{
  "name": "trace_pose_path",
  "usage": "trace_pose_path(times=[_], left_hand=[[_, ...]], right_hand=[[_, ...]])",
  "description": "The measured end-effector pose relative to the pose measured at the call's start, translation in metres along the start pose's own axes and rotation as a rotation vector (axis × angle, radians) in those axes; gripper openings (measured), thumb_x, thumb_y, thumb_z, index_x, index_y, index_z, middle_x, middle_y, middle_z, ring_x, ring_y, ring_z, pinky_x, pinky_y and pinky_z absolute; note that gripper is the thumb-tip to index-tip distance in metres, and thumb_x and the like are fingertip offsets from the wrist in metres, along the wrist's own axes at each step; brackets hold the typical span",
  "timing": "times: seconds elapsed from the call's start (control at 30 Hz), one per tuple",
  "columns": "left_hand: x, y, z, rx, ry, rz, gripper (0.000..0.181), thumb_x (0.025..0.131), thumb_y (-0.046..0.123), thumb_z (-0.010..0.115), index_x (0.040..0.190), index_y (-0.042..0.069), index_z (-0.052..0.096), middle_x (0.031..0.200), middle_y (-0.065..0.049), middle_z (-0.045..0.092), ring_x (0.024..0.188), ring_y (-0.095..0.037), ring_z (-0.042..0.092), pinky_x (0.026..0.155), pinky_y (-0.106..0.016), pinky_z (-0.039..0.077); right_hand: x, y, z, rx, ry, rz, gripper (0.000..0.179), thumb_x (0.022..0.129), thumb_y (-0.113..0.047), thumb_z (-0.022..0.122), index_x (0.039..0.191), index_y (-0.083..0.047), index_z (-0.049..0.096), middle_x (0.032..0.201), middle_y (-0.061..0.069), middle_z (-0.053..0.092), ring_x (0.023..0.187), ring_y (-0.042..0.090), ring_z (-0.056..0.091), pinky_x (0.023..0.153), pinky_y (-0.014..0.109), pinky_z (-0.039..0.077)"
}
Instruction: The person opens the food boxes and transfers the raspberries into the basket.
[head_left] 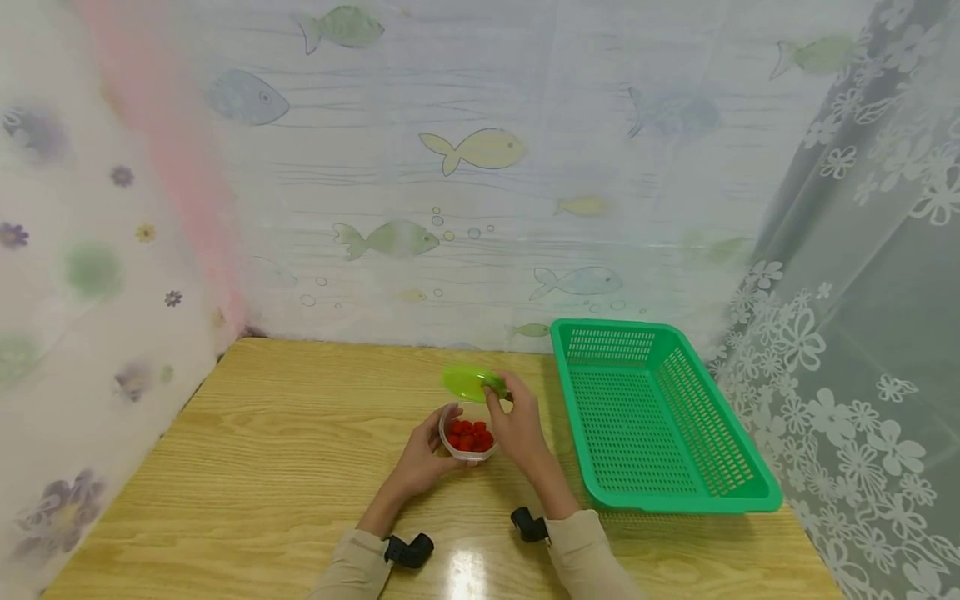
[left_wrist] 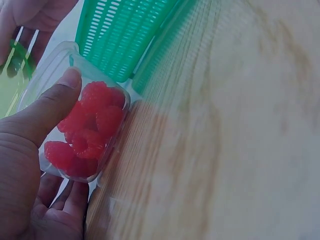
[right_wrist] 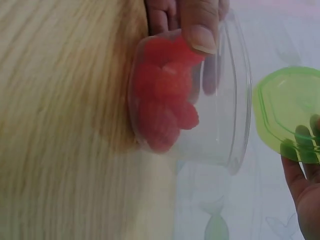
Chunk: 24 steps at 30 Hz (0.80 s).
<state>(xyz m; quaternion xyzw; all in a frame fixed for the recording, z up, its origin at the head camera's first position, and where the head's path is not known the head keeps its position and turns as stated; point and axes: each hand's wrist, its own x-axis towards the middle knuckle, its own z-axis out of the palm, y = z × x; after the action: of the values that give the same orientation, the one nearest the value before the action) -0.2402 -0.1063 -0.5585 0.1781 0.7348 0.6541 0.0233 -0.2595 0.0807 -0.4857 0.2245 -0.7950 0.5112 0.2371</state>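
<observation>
Wood tbl (head_left: 300,458): L fingers (left_wrist: 50,110) grip tub (right_wrist: 220,132) w/ raspberries (right_wrist: 160,95), R fingers (right_wrist: 295,181) pinch green lid (right_wrist: 280,97).

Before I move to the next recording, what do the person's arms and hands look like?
The left sleeve and right sleeve are plain beige. A black, elbow-shaped wrist camera sits at each cuff, no cable visible. The left hand and right hand are gloveless.

A green basket (head_left: 643,429) rests on the wooden table (head_left: 300,450) beside what seems a curtain (head_left: 862,367).
</observation>
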Motion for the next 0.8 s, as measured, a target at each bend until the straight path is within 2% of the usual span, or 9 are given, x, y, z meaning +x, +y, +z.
trace_pose_path(times=[0.3, 0.47, 0.63, 0.8], left_hand=[[0.001, -0.001, 0.001, -0.020, 0.013, -0.023, 0.094, 0.077, -0.003, 0.086, 0.157, 0.001, 0.035, 0.155, -0.022, 0.044, 0.147, -0.037, 0.038, 0.121, -0.051, 0.031], [0.001, -0.002, 0.000, -0.007, 0.017, -0.008, 0.092, 0.078, -0.002, 0.086, 0.156, 0.002, 0.037, 0.154, -0.022, 0.046, 0.146, -0.037, 0.040, 0.120, -0.053, 0.032], [0.001, -0.004, 0.001, 0.000, 0.025, -0.003, 0.090, 0.078, -0.002, 0.086, 0.155, 0.005, 0.040, 0.153, -0.021, 0.047, 0.145, -0.036, 0.041, 0.119, -0.053, 0.033], [0.002, -0.004, 0.001, 0.000, 0.024, -0.001, 0.090, 0.078, -0.004, 0.085, 0.155, 0.006, 0.040, 0.153, -0.019, 0.047, 0.146, -0.035, 0.040, 0.120, -0.054, 0.032]], right_hand=[[0.016, 0.008, -0.002, 0.052, 0.020, 0.065, 0.019, 0.100, -0.005, 0.063, 0.119, 0.000, 0.067, 0.109, 0.015, 0.071, 0.099, 0.031, 0.067, 0.082, 0.045, 0.059], [0.024, 0.015, 0.000, 0.064, 0.032, 0.121, 0.021, 0.101, -0.007, 0.063, 0.121, 0.000, 0.066, 0.110, 0.016, 0.070, 0.098, 0.030, 0.065, 0.081, 0.037, 0.057], [0.029, 0.021, 0.006, 0.151, 0.030, 0.173, 0.021, 0.102, -0.006, 0.060, 0.121, 0.001, 0.066, 0.109, 0.018, 0.069, 0.093, 0.029, 0.063, 0.076, 0.026, 0.052], [0.033, 0.012, 0.005, 0.237, 0.042, 0.203, 0.023, 0.102, 0.002, 0.056, 0.122, 0.010, 0.064, 0.109, 0.027, 0.067, 0.093, 0.036, 0.063, 0.071, 0.022, 0.053]])
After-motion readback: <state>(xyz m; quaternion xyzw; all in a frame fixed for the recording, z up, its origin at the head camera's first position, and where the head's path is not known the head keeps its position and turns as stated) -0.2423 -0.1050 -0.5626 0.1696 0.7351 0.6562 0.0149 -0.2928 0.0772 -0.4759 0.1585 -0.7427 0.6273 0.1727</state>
